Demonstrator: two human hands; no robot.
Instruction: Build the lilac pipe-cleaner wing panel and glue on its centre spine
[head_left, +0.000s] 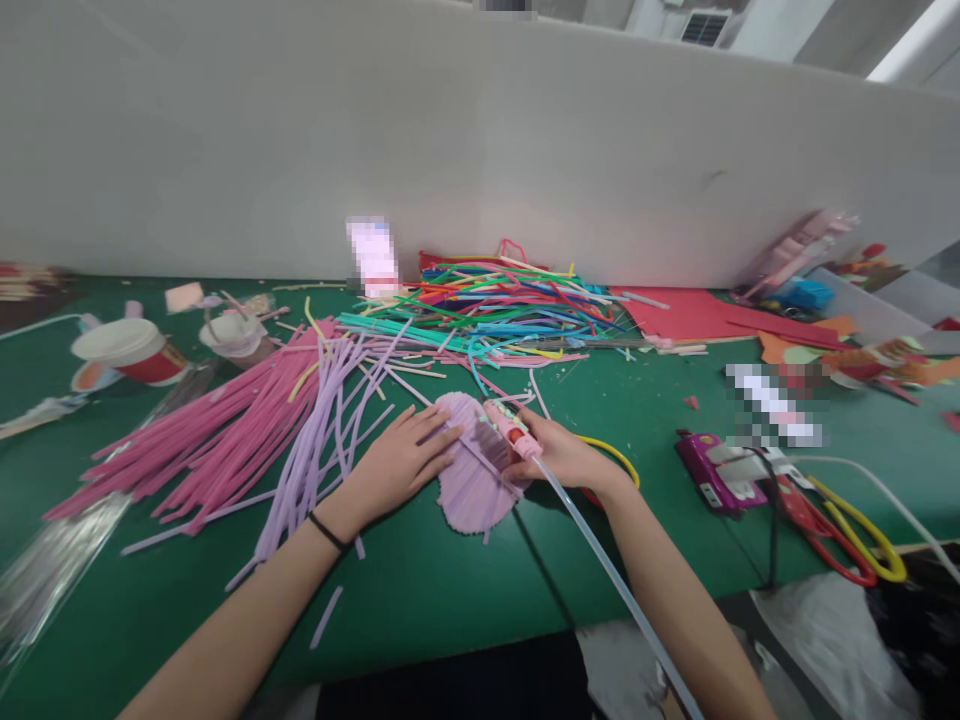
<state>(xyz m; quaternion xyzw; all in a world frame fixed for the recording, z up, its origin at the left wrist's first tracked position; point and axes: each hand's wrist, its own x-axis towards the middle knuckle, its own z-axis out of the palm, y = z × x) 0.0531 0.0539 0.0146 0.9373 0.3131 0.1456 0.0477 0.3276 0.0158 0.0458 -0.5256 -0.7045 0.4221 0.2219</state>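
A pink hot glue gun (517, 428) is gripped in my right hand (561, 452), its nozzle hidden or blurred over the work. From its rear a long clear glue stick (600, 555) reaches back toward me. Below it on the table lies a rounded lavender piece (472, 500), made of pipe cleaners set side by side. My left hand (409, 455) lies flat, fingers stretched onto the left edge of that piece. Loose lavender pipe cleaners (319, 440) lie beside my left forearm. Scissors with yellow and red handles (611, 455) show partly behind my right hand.
Pink pipe cleaners (217, 430) and a multicoloured heap (517, 305) cover the left and back. Cups (135, 350) stand far left. A purple power strip (716, 475), cables and more scissors (847, 535) lie at right. Red sheets (675, 312) lie against the back wall.
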